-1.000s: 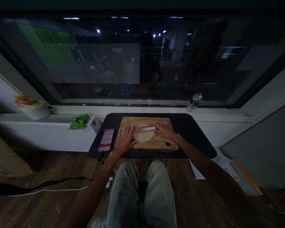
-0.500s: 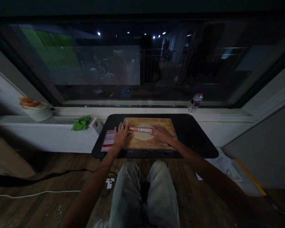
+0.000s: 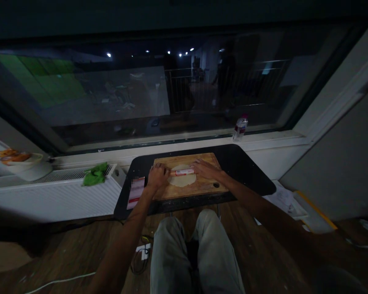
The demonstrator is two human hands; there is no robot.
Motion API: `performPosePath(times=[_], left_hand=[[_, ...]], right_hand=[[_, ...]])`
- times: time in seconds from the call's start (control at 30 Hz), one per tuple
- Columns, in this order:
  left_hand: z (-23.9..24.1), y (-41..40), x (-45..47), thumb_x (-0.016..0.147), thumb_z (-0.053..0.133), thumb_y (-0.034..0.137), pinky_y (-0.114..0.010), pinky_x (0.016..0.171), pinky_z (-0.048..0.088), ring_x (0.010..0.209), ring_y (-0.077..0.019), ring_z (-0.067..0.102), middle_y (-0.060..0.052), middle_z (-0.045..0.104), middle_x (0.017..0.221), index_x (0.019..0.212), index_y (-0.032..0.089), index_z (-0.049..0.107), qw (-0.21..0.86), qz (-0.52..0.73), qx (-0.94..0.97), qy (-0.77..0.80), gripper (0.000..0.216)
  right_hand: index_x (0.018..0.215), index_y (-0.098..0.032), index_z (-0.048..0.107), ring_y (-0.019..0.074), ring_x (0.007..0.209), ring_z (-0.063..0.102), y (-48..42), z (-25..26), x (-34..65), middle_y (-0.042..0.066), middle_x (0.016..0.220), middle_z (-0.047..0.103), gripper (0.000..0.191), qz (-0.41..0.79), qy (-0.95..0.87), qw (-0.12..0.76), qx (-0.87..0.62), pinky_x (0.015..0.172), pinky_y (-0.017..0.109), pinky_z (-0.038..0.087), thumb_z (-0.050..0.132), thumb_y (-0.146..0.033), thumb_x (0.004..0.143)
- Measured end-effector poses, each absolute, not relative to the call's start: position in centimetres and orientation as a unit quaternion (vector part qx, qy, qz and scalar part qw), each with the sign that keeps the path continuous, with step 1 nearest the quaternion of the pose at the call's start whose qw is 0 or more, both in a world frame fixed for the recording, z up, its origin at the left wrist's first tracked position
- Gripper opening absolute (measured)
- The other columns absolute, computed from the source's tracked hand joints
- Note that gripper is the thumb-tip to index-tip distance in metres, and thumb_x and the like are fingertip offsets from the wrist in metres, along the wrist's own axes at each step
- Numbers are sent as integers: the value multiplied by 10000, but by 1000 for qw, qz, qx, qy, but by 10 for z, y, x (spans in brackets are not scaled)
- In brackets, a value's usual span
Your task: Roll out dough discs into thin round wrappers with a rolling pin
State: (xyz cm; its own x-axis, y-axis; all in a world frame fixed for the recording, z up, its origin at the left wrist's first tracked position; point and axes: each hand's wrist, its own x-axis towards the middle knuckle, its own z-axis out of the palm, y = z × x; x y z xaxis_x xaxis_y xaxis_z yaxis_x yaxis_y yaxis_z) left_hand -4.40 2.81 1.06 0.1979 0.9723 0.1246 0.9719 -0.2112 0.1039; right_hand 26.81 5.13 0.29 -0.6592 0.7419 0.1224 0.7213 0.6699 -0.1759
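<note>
A rolling pin (image 3: 184,172) with a white and red label lies across a flat round of dough (image 3: 181,183) on a wooden cutting board (image 3: 199,192). My left hand (image 3: 158,176) is closed over the pin's left end, its fingers curled down. At the other end, my right hand (image 3: 205,168) rests over the pin with its fingers bent onto it. Both ends of the pin are hidden beneath my hands. The dough shows above and below the pin.
A black table (image 3: 248,173) holds the board and a pink and white packet (image 3: 136,192) at its left. On the windowsill stands a water bottle (image 3: 240,128). A green cloth (image 3: 95,174) and a white tub (image 3: 30,167) sit on the radiator. Cables and a power strip (image 3: 144,250) lie on the floor.
The view has tilted and shifted, so the table appears turned. My left hand's fingers, stretched forward before, are now curled over the pin. The pin lies nearer the dough's far edge.
</note>
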Motion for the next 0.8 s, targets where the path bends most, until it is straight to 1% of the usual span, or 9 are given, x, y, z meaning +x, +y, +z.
performPosePath(times=[0.1,0.2,0.27,0.33,0.43,0.5,0.6,0.67,0.8], left_hand=[[12,45,-34,1091,546,297,-460,1255,511,1409,-335,690,-186,761,1442,1314,182,767,-25,74,784,616,333],[8,58,-28,1043,598,268,-516,1294,465,1526,-368,614,-209,727,1522,1400,167,738,-42,59,796,600,397],[3,65,-27,1082,563,291,-575,1325,417,1632,-391,517,-205,689,1604,1471,178,714,-46,56,808,585,432],[-2,70,-27,1151,472,344,-613,1341,386,1691,-399,446,-181,663,1658,1519,206,698,-40,61,814,576,453],[-8,78,-29,1204,353,399,-628,1354,372,1709,-396,424,-150,655,1681,1552,230,688,-23,66,811,581,511],[-9,83,-30,1212,315,396,-627,1369,360,1714,-387,418,-141,652,1688,1554,233,691,-6,65,807,587,534],[-8,89,-31,1217,271,375,-592,1377,375,1705,-360,440,-147,651,1688,1568,227,684,15,65,795,603,561],[-8,92,-32,1213,265,355,-587,1360,403,1695,-368,450,-167,642,1689,1594,212,660,11,54,794,606,568],[-6,95,-33,1199,269,350,-636,1330,428,1706,-427,409,-220,594,1720,1670,167,583,3,26,795,606,595]], right_hand=[[1367,-154,784,304,1370,689,63,-2,260,183,1437,776,408,29,-909,79,-408,1251,484,536,423,-162,1176],[1511,-179,742,340,1456,644,72,-7,255,184,1548,734,436,17,-896,81,-437,1271,521,516,519,-179,1137],[1595,-208,695,359,1478,626,79,-9,254,185,1600,698,474,13,-879,85,-469,1270,548,505,571,-252,1140],[1634,-248,667,367,1482,621,87,-9,255,176,1627,675,495,12,-867,74,-493,1286,582,475,587,-322,1151],[1636,-329,664,367,1535,594,100,-9,256,135,1667,658,500,17,-869,54,-491,1340,620,407,628,-392,1141],[1654,-352,644,369,1614,536,107,-10,257,119,1724,623,532,23,-872,54,-485,1382,636,350,658,-433,1129],[1760,-291,526,400,1717,408,109,-14,259,165,1837,487,639,47,-863,53,-501,1413,692,266,608,-478,1154],[1822,-246,421,421,1754,338,107,-17,260,195,1884,393,721,67,-852,51,-516,1423,718,219,575,-496,1163],[1860,-252,329,396,1783,279,100,-28,264,164,1914,334,800,83,-845,61,-524,1454,672,177,580,-504,1143]])
